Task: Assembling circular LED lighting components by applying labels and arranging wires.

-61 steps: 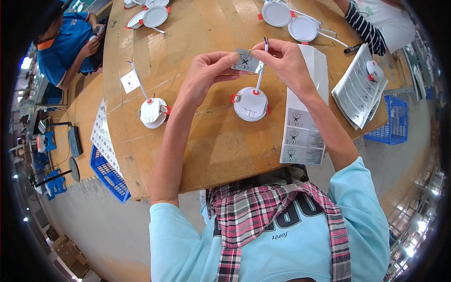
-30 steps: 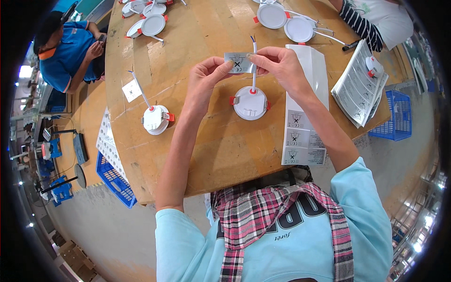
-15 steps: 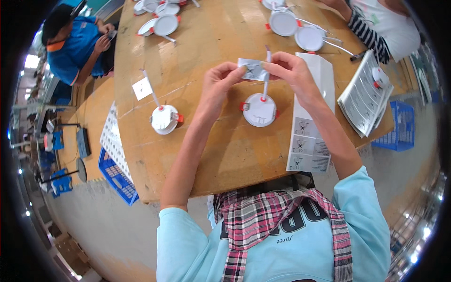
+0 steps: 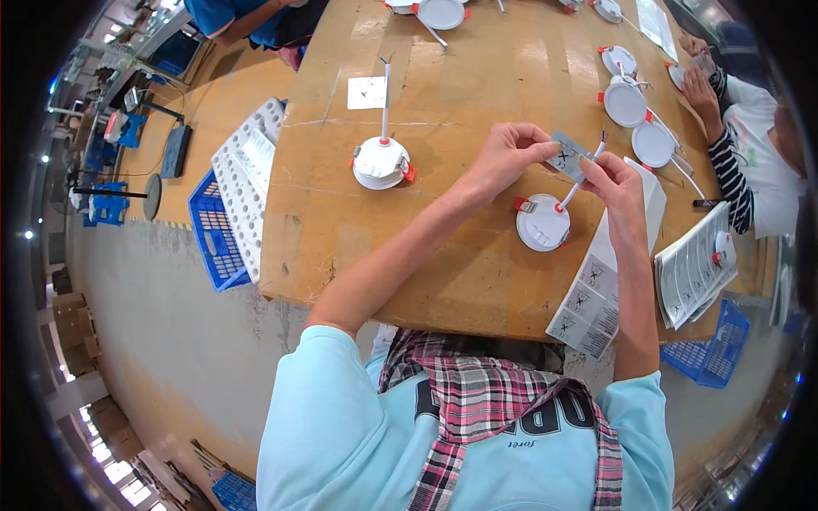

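Note:
A small silver-grey printed label (image 4: 564, 157) is stretched between my two hands at the white cable (image 4: 574, 194) of a round downlight. My left hand (image 4: 514, 158) pinches the label's left end between thumb and fingers. At its other end, beside the cable, my right hand (image 4: 617, 182) pinches too. Beneath them the white downlight (image 4: 544, 225) lies back side up on the table, with a red-tipped spring clip showing. To the left lies a second downlight (image 4: 380, 163), its cable pointing away from me and a white square label (image 4: 366, 93) attached to that cable.
Under my right forearm lies a sheet of labels (image 4: 588, 300). A stack of printed sheets (image 4: 692, 277) with a small red-and-white part sits at the table's right. More downlights (image 4: 625, 104) lie farther off, near a co-worker's striped sleeve (image 4: 734, 175). Blue baskets (image 4: 217, 234) flank the table.
The whole view has swung, so the table and hands appear farther right. Both hands keep hold of the label by the cable; it now looks more tilted.

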Motion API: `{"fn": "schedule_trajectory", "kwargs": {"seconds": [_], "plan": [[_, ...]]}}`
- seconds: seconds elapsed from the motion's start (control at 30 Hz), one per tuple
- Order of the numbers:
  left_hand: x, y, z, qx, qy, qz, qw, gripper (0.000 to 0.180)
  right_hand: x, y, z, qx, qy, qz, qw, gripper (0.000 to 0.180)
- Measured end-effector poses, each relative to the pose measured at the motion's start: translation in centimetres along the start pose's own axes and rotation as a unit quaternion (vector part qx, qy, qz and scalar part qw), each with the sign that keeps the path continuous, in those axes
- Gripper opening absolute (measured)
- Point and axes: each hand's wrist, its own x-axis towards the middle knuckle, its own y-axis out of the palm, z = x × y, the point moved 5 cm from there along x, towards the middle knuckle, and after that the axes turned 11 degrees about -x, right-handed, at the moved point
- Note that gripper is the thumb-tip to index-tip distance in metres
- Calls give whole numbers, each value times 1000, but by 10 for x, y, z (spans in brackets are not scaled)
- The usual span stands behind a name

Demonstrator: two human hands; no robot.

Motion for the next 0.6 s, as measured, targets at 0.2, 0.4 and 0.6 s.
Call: {"fn": "schedule_trajectory", "kwargs": {"seconds": [0.2, 0.4, 0.6], "plan": [[-4, 0, -5, 44, -14, -34, 998, 23, -1, 5, 0, 47, 0, 3, 999, 15], [-8, -3, -6, -39, 0, -49, 998, 26, 0, 19, 9, 39, -35, 6, 999, 14], [-4, -1, -5, -12, -17, 19, 1000, 29, -2, 11, 8, 33, -16, -18, 999, 16]]}}
